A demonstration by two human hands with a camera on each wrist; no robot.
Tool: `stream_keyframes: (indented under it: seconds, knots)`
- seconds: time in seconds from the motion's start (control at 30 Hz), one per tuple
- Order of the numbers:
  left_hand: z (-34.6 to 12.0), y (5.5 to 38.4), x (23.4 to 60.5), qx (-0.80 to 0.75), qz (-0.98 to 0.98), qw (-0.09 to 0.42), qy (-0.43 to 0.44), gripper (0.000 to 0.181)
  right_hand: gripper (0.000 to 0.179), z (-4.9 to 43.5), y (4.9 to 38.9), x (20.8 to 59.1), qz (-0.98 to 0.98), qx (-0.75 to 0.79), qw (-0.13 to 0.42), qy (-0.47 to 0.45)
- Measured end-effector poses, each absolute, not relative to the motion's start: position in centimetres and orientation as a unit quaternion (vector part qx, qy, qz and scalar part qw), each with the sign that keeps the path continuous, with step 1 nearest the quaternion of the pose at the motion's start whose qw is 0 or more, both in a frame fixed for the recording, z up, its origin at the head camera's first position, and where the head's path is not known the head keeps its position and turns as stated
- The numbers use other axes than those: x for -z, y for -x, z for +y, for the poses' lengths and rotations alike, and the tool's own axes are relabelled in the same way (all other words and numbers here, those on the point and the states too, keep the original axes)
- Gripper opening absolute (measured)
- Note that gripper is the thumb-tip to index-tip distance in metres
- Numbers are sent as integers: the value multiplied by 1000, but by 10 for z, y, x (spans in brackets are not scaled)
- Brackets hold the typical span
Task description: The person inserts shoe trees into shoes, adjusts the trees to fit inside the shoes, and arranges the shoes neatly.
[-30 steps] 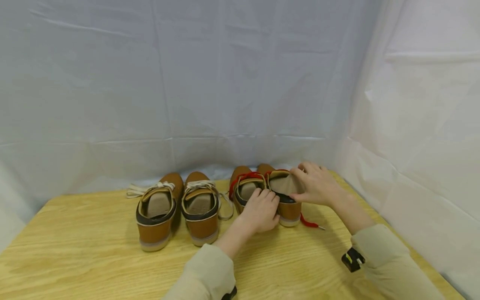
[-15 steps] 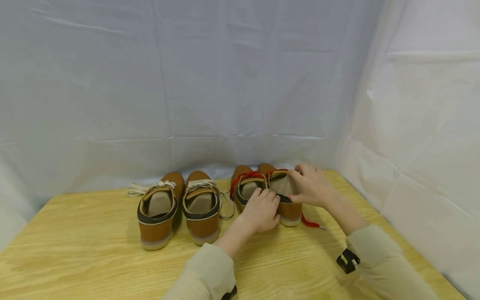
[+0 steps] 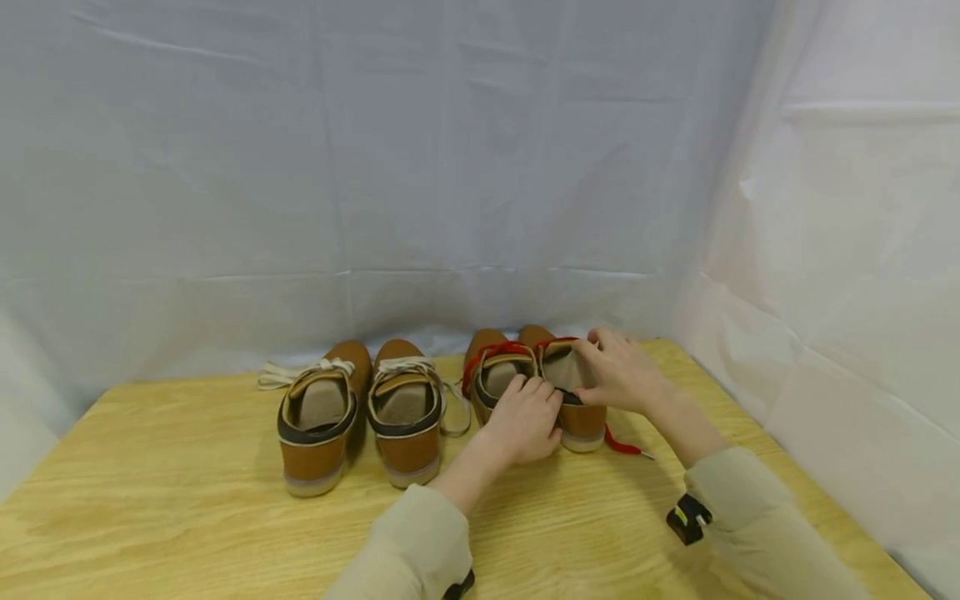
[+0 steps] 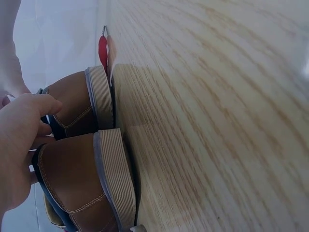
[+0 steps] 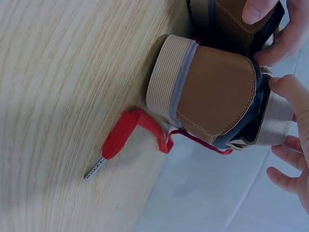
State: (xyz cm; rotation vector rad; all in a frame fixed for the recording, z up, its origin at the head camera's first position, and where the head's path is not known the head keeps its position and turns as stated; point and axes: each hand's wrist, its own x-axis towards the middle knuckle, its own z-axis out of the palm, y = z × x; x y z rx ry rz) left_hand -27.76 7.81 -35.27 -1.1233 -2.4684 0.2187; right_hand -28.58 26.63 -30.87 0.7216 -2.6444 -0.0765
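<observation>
Two brown shoes with red laces stand side by side on the right. At the heel collar of the left one, a brown shoe (image 4: 67, 179), my left hand (image 3: 521, 419) curls its fingers over the edge, thumb at the outside. My right hand (image 3: 626, 371) is over the opening of the right brown shoe (image 5: 215, 92). Between its thumb and fingers is a beige insole (image 5: 277, 118), raised above the dark collar. The insole's lower part is hidden inside the shoe. A red lace (image 5: 120, 133) with a metal tip trails onto the table.
To the left stand two more brown shoes, a far-left shoe (image 3: 313, 454) and its neighbour (image 3: 407, 450), with cream laces (image 3: 277, 377). All rest on a wooden table (image 3: 165, 483). A pale cloth backdrop (image 3: 480, 167) rises behind and at the right.
My right hand has shifted slightly left and down at the right shoe. The left hand keeps its place, and the shoes stay where they were.
</observation>
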Motion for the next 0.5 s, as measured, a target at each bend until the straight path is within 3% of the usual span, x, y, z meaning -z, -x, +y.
stream_keyframes:
  seconds: [0.5]
  knots:
    - [79,278,353,-79,-884,219,405,45,57,262,294,311,-950,-1,184,-252]
